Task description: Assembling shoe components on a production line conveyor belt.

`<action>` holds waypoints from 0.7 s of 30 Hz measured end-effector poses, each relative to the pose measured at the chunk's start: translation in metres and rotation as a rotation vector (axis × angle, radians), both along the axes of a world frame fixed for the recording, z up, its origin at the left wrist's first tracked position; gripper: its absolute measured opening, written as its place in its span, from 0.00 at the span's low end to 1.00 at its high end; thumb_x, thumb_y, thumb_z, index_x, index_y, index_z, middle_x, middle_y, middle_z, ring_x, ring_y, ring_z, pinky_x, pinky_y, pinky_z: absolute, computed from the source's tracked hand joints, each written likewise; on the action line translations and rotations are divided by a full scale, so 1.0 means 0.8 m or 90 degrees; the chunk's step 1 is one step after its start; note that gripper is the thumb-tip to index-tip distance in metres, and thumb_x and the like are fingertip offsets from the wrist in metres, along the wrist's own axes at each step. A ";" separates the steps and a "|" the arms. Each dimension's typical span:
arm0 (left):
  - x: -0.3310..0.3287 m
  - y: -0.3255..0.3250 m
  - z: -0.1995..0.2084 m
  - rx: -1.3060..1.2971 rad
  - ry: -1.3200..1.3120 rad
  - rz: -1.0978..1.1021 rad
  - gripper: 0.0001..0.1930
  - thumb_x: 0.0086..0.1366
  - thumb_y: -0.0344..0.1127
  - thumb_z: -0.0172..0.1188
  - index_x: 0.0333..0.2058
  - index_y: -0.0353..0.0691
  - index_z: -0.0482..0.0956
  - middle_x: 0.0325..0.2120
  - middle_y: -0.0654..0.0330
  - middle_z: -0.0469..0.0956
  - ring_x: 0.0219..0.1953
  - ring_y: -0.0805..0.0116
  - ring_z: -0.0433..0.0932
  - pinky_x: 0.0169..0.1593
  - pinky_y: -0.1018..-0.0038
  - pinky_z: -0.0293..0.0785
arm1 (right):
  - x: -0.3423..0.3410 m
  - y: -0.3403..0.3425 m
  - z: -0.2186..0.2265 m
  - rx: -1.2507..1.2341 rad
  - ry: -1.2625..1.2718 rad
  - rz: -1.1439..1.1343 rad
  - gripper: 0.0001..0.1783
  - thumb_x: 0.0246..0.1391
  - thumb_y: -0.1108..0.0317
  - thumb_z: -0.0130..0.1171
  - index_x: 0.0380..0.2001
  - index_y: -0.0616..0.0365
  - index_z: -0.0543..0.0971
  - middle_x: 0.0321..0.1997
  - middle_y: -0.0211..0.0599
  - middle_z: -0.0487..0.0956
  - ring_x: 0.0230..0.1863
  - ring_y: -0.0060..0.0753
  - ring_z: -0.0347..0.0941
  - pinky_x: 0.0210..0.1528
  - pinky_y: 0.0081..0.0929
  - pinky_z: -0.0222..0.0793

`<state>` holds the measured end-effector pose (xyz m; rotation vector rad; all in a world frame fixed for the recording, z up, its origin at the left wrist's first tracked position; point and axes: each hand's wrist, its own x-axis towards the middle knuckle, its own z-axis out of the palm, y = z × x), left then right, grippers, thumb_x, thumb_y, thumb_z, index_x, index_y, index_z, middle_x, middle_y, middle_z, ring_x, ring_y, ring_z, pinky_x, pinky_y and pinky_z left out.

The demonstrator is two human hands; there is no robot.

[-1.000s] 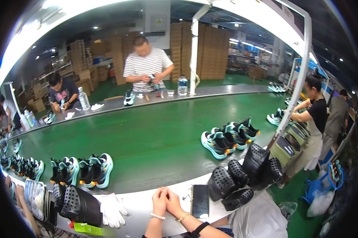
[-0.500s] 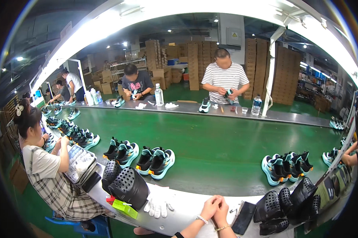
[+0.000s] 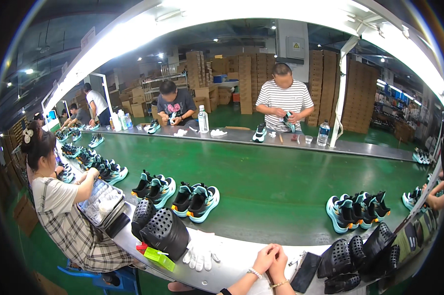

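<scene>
At the near edge of the table, my left hand (image 3: 265, 259) and my right hand (image 3: 279, 263) are clasped together, fingers closed. No object shows between them; the inside of the clasp is hidden. A bead bracelet circles my left wrist, and a thin one my right. Just right of my hands lies a dark phone (image 3: 305, 273), with a small metallic item (image 3: 296, 261) beside it. White gloves (image 3: 201, 255) lie to the left. Farther off, black-and-turquoise sneakers stand on the green surface: a pair (image 3: 196, 201) left of centre and a row of several (image 3: 357, 212) at right.
Black perforated clog-like pieces stand left (image 3: 163, 233) and right (image 3: 337, 258) of my hands. A green box (image 3: 159, 258) sits by the left ones. At left, a person in plaid works beside a tray (image 3: 104, 199). Two people face me behind the far ledge (image 3: 232, 135), which carries bottles.
The whole view has shifted slightly. My hands stay clasped in the same place. The person in plaid has lowered their hands toward the tray.
</scene>
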<state>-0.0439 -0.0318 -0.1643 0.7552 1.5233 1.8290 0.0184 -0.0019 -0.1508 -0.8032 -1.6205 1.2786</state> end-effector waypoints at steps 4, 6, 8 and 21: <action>-0.003 0.000 -0.006 0.015 -0.011 -0.006 0.07 0.66 0.32 0.54 0.33 0.33 0.77 0.27 0.66 0.76 0.31 0.80 0.71 0.37 0.81 0.70 | -0.004 0.001 -0.013 0.008 0.015 -0.012 0.07 0.57 0.72 0.53 0.36 0.62 0.77 0.27 0.39 0.80 0.29 0.28 0.76 0.33 0.25 0.71; -0.004 -0.001 -0.006 0.014 -0.007 -0.011 0.07 0.66 0.32 0.54 0.33 0.33 0.77 0.27 0.66 0.75 0.31 0.80 0.71 0.36 0.81 0.70 | -0.006 0.002 -0.018 0.011 0.009 -0.019 0.07 0.57 0.71 0.53 0.37 0.62 0.77 0.27 0.40 0.80 0.29 0.29 0.77 0.33 0.25 0.71; -0.004 -0.002 -0.006 0.013 -0.004 -0.015 0.07 0.66 0.32 0.54 0.33 0.33 0.77 0.26 0.66 0.75 0.31 0.80 0.71 0.36 0.81 0.69 | -0.005 0.003 -0.021 0.013 0.004 -0.026 0.08 0.57 0.71 0.53 0.37 0.62 0.77 0.26 0.40 0.80 0.28 0.29 0.77 0.33 0.26 0.71; -0.004 -0.002 -0.001 0.004 -0.023 0.000 0.08 0.66 0.34 0.55 0.34 0.34 0.77 0.27 0.66 0.76 0.31 0.80 0.71 0.37 0.81 0.70 | -0.003 -0.003 0.004 -0.002 -0.019 -0.015 0.09 0.57 0.70 0.54 0.38 0.62 0.78 0.28 0.39 0.81 0.28 0.28 0.76 0.33 0.25 0.71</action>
